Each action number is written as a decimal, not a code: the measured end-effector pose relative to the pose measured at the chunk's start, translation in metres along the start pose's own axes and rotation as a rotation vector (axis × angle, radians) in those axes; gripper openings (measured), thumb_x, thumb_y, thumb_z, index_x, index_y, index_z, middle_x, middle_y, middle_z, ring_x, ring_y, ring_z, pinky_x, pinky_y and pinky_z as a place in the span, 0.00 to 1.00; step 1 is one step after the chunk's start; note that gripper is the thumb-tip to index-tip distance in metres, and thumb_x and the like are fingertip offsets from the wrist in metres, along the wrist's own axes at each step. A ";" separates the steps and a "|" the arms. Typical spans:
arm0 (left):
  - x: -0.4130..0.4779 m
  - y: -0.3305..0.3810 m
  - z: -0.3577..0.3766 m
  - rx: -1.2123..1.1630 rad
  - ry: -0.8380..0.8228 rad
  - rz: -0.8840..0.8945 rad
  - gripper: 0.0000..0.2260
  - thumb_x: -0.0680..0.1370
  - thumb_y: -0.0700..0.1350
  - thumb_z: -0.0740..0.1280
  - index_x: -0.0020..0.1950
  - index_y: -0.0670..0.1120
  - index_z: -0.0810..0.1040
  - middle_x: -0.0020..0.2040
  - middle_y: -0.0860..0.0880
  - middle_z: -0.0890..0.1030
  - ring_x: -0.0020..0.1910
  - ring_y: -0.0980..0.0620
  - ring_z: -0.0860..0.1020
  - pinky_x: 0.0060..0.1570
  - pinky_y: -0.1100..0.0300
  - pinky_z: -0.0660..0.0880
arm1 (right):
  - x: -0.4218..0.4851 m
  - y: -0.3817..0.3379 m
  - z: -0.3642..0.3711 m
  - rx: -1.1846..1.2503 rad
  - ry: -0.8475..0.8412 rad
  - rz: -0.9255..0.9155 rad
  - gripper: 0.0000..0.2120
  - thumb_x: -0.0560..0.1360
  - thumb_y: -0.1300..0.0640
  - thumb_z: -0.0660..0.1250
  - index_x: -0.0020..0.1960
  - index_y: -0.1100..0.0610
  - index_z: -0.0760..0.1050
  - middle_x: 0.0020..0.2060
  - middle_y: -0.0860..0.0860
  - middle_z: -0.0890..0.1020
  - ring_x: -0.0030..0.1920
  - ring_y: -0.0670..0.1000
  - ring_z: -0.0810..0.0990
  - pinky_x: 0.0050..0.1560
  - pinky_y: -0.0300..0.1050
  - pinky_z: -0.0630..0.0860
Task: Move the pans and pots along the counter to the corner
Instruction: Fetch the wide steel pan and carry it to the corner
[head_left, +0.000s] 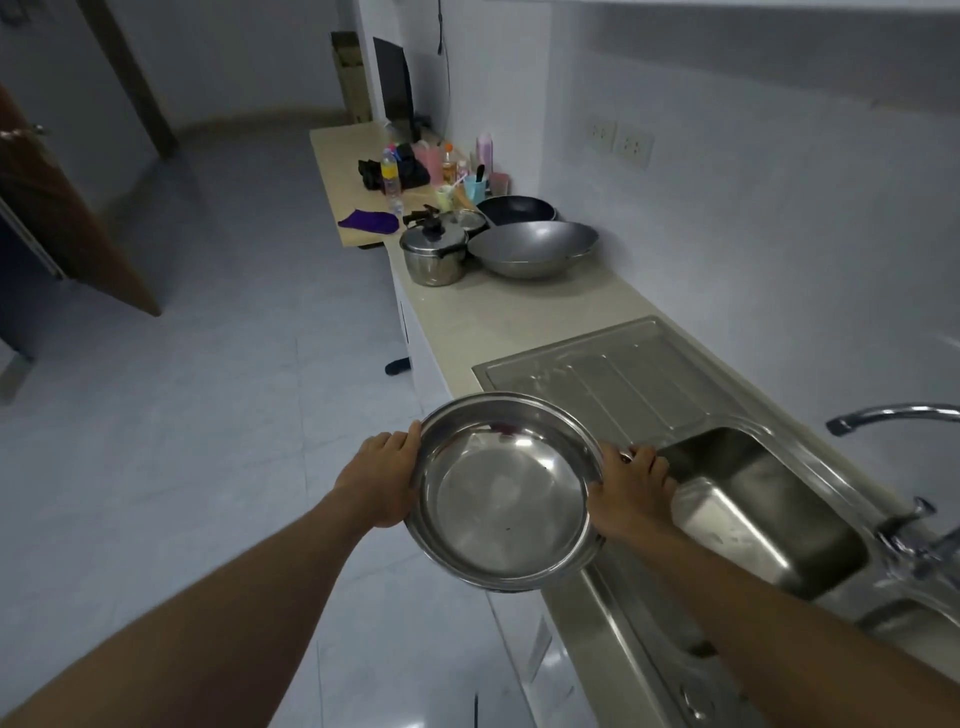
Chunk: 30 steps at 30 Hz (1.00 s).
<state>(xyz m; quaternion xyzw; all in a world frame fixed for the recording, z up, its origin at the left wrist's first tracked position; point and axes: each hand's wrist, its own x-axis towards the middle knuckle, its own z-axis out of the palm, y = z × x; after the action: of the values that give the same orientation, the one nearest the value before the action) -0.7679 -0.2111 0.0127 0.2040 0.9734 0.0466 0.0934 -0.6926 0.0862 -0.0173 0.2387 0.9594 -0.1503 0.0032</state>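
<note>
Currently held: a round steel pan (506, 493) is carried between both grips, its open side turned up and a little toward the camera.
Left grip: the left grip (382, 480) is closed on the left rim of the steel pan; the thumb is laid over the rim, and the fingers are hidden under it.
Right grip: the right grip (631, 491) is clasped on the right rim, with the fingers curled over the edge.
Place of the pan: the steel pan is seen over the front edge of the counter (519, 312), partly above the floor (208, 415), just beside the sink (779, 467) and in front of the drainboard (623, 374). Whether its underside touches the counter edge cannot be told.
Far end of the counter: a lidded steel pot (434, 254) and a grey wok (535, 249) are placed side by side, touching. A black pan (517, 210) is set behind the wok, by the wall, and a small pot (467, 221) with a glass lid is seen between them. All are well apart from the steel pan.
Sink: a pale container (722, 519) is lying in the basin; a tap (893, 415) is mounted on the right.
Beyond the pots: a wooden counter (343, 156) is loaded with bottles (389, 174), cups (475, 188) and a purple cloth (369, 221).
Wall: two sockets (621, 143) are fixed above the counter.
</note>
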 end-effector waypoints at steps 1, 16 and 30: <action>0.013 -0.005 -0.002 -0.012 -0.007 -0.005 0.38 0.80 0.54 0.64 0.81 0.44 0.44 0.77 0.44 0.63 0.75 0.42 0.60 0.75 0.48 0.60 | 0.012 -0.006 0.001 0.002 0.001 -0.007 0.21 0.74 0.54 0.65 0.65 0.45 0.68 0.66 0.57 0.65 0.65 0.60 0.63 0.66 0.55 0.61; 0.235 -0.109 -0.049 0.094 -0.030 0.198 0.47 0.75 0.51 0.73 0.81 0.43 0.43 0.77 0.43 0.59 0.77 0.41 0.57 0.75 0.49 0.57 | 0.161 -0.120 0.033 0.041 0.026 0.165 0.18 0.76 0.51 0.65 0.65 0.50 0.67 0.68 0.57 0.64 0.68 0.60 0.63 0.68 0.55 0.62; 0.413 -0.127 -0.061 0.185 -0.090 0.391 0.53 0.74 0.49 0.75 0.79 0.39 0.36 0.81 0.40 0.41 0.80 0.42 0.43 0.78 0.47 0.48 | 0.280 -0.155 0.053 0.010 0.047 0.265 0.30 0.79 0.52 0.61 0.79 0.55 0.56 0.79 0.51 0.60 0.81 0.56 0.50 0.77 0.57 0.55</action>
<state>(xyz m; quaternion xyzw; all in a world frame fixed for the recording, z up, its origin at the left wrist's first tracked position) -1.2005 -0.1626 -0.0109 0.3985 0.9103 -0.0349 0.1067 -1.0147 0.0687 -0.0449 0.3669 0.9184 -0.1477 -0.0007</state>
